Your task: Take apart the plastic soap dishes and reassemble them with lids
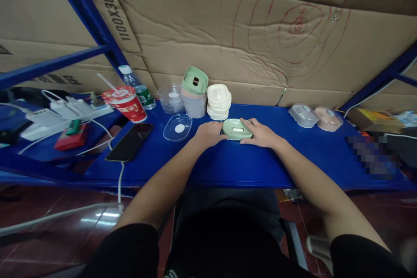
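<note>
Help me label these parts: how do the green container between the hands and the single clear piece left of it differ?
Colour: the green container is opaque; the clear piece shows the blue table through it.
Marking: the green container has a pale oblong, the clear piece a white disc.
Handling: left hand and right hand hold the green container; neither touches the clear piece.
Both look rounded.

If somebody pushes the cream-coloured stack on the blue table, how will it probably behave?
The cream-coloured stack would probably shift or topple, because its pieces sit unevenly on one another. Each piece looks thin and smooth, like plastic, so it is likely light and fairly slippery. Rolling seems unlikely, as the pieces look flat with rounded-square outlines.
</note>
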Available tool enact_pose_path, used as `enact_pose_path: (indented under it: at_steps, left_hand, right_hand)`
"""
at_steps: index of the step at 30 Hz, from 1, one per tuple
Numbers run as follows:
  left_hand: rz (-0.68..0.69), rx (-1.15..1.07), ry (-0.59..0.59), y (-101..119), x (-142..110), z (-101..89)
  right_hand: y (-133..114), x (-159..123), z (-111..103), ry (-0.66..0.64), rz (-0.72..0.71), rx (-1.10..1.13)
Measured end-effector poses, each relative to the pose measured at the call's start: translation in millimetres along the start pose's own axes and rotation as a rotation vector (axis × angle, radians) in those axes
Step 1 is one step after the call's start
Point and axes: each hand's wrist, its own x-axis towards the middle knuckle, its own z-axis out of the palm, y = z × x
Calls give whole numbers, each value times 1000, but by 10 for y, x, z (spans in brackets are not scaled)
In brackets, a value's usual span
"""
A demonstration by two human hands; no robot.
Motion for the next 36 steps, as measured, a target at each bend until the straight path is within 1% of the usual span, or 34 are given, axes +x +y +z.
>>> enact_pose_path:
  at_steps: [2, 4, 6, 9, 11, 14, 16, 19, 22, 25, 27, 28, 29, 31, 33, 34, 36]
  left_hand:
    - [-2, -6, -6, -14, -7, -31]
    - [-42, -3, 0, -66, -18, -93]
    - [-131, 25, 43, -159, -45, -186]
    - [-298, 99, 149, -367, -117, -357]
    - [-406, 138, 172, -527, -169, -456]
    - [-521, 157, 101, -727, -205, -538]
    - [-534, 167, 29, -790, -196, -544]
    - [-483, 189, -46, -765, -157, -504]
    - [-442, 191, -72, -661, -125, -452]
    - [-393, 194, -65, -562, -120, -422]
    - [-344, 131, -1, -507, -129, -421]
    - [-309, 40, 59, -478, -135, -422]
    - [-260, -100, 137, -445, -141, -422]
    - [-130, -466, 314, -358, -147, -407]
    - [30, -781, 443, -234, -143, -357]
    - [111, -877, 477, -160, -138, -315]
    - [241, -967, 481, 2, -121, -195]
  right_hand:
    - [32, 1, 5, 7, -5, 24]
    - [64, -4, -1, 17, -6, 50]
    - [90, -15, -18, 26, -7, 85]
    - [115, -37, -52, 30, 8, 136]
    - [124, -48, -73, 24, 18, 158]
    - [134, -53, -90, 21, 14, 173]
    - [142, -52, -91, 29, 1, 179]
    - [156, -50, -85, 46, -14, 188]
    - [166, -48, -72, 53, -15, 189]
    - [162, -42, -72, 67, -26, 190]
    - [146, -39, -93, 111, -42, 175]
    - [133, -39, -113, 148, -53, 156]
    - [116, -41, -136, 190, -65, 133]
    - [69, -45, -186, 276, -93, 92]
    - [5, -48, -217, 336, -136, 88]
    - [-33, -47, -218, 350, -164, 99]
    - [-109, -35, -191, 369, -212, 126]
